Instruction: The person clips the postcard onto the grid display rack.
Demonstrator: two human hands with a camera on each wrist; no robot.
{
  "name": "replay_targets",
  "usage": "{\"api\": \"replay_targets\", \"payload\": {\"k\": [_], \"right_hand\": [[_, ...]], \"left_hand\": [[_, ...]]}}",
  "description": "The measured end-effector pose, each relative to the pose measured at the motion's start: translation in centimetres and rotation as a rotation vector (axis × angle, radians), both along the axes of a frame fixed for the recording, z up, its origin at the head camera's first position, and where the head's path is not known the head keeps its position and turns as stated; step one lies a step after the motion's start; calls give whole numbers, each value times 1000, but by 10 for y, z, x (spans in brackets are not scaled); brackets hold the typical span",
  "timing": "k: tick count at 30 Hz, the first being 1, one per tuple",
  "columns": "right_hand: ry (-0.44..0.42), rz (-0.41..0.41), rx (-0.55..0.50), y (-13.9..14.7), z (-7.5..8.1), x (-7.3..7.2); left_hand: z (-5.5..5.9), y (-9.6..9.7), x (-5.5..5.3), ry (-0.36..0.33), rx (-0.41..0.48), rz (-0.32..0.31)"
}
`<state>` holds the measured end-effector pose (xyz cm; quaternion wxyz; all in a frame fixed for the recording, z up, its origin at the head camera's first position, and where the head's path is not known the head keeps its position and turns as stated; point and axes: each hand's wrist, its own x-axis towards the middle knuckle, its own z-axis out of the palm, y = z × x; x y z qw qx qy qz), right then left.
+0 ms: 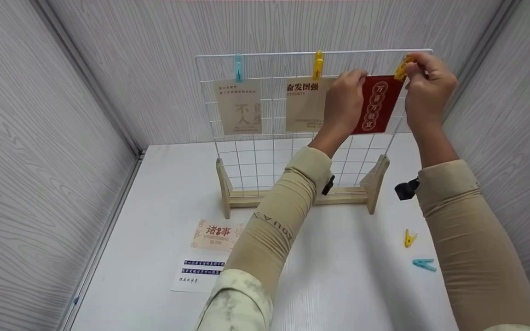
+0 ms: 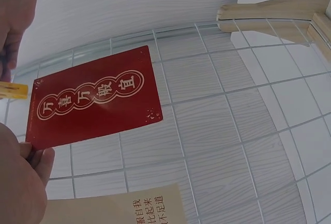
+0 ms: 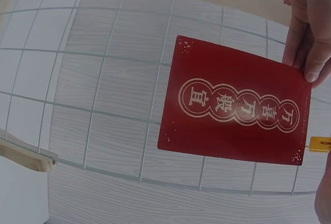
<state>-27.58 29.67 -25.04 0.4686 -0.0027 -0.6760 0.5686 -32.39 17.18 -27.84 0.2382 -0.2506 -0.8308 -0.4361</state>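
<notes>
A red card (image 1: 374, 105) with white lettering lies against the upper right of a white wire grid (image 1: 274, 142). My left hand (image 1: 345, 99) pinches its upper left corner between thumb and fingers, as the right wrist view shows. My right hand (image 1: 430, 85) pinches a yellow clothespin (image 1: 403, 69) at the card's upper right corner. In the right wrist view the tip of that clothespin (image 3: 319, 144) is beside the card's edge; whether it grips the card I cannot tell. A beige card (image 1: 304, 108), partly behind my left hand, hangs under another yellow clothespin (image 1: 318, 65).
Farther left, a cream card (image 1: 242, 117) hangs below a blue clothespin (image 1: 239, 69). Wooden feet (image 1: 375, 184) support the grid. On the white table (image 1: 329, 285) lie a pink card (image 1: 212, 234), a white card (image 1: 193, 279), a yellow clothespin (image 1: 409, 238) and a blue clothespin (image 1: 425, 264).
</notes>
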Motion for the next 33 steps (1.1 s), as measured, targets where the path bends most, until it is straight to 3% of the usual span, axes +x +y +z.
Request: {"api": "replay_targets", "payload": {"k": [13,26,33], "right_hand": [[-25,-14,58,-3,-6,-7],[-207,-121,273,14,-8,-23],[-244,-111,282,14,-6,-25]], "left_hand": [[-4,8,0,12,-23,54],[-2,8,-1,12,-5,72],[-4,6,1,21,6,81]]}}
